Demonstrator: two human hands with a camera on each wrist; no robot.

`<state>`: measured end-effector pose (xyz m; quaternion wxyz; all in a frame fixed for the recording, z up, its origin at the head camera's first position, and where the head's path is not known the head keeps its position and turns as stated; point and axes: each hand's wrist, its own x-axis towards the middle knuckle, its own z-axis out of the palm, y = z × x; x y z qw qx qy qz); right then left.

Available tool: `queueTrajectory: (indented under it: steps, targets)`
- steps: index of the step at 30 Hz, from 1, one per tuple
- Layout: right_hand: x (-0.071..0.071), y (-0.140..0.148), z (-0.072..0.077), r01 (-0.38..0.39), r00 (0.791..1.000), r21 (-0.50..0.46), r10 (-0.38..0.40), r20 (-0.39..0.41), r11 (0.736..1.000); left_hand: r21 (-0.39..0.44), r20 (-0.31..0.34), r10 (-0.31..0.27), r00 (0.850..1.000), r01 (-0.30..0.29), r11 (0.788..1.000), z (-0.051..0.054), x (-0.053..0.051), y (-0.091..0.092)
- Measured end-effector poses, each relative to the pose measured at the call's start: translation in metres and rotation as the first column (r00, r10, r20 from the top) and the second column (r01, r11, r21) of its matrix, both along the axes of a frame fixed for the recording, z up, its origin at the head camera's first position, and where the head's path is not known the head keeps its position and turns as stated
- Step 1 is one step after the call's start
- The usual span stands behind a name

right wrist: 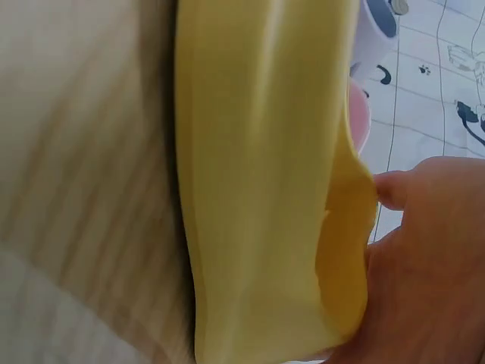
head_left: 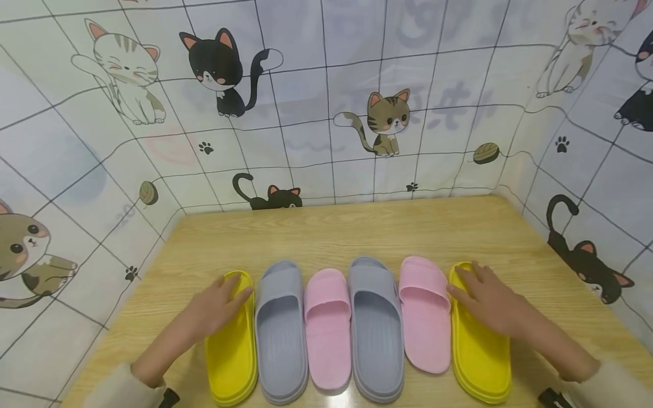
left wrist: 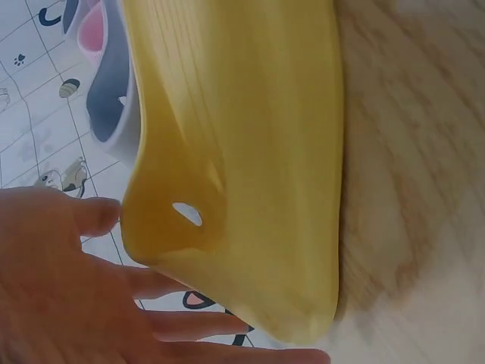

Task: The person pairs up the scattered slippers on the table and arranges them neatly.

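Observation:
Slippers lie side by side in a row, toes toward the back wall. My left hand (head_left: pixel 216 306) rests over the strap of the left yellow slipper (head_left: pixel 232 360), fingers extended. In the left wrist view, its thumb touches the strap edge of that yellow slipper (left wrist: pixel 280 152). At the row's other end, my right hand (head_left: pixel 492 300) lies on the strap of the right yellow slipper (head_left: pixel 479 362). The right wrist view shows that thumb at the strap of the yellow slipper (right wrist: pixel 258 174); the other fingers are mostly hidden there.
Between the yellow slippers, from left to right, lie a grey slipper (head_left: pixel 282 345), a pink slipper (head_left: pixel 329 345), another grey slipper (head_left: pixel 377 345) and another pink slipper (head_left: pixel 427 334). Beneath them is a wooden tabletop (head_left: pixel 347 232), backed by a cat-patterned wall covering (head_left: pixel 306 113).

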<state>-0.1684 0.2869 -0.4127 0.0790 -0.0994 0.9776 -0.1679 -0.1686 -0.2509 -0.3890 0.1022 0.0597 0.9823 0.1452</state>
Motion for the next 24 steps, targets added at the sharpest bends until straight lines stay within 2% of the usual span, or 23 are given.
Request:
queueTrajectory:
  steps: [6, 13, 24]
  targets:
    - [0.006, -0.004, -0.004, 0.001, 1.0, 0.025, -0.001, -0.009, 1.0, -0.004, 0.025, 0.006, 1.0, -0.006, 1.0, -0.002, 0.005, 0.003]
    - [0.007, -0.002, -0.008, 0.01, 1.0, 0.017, -0.01, -0.009, 1.0, -0.024, 0.0, -0.007, 1.0, 0.007, 1.0, -0.002, 0.004, 0.008]
    - [-0.006, 0.007, -0.006, -0.042, 0.998, 0.016, 0.042, -0.041, 0.999, -0.028, 0.012, -0.001, 1.0, 0.001, 1.0, -0.001, -0.001, 0.004]
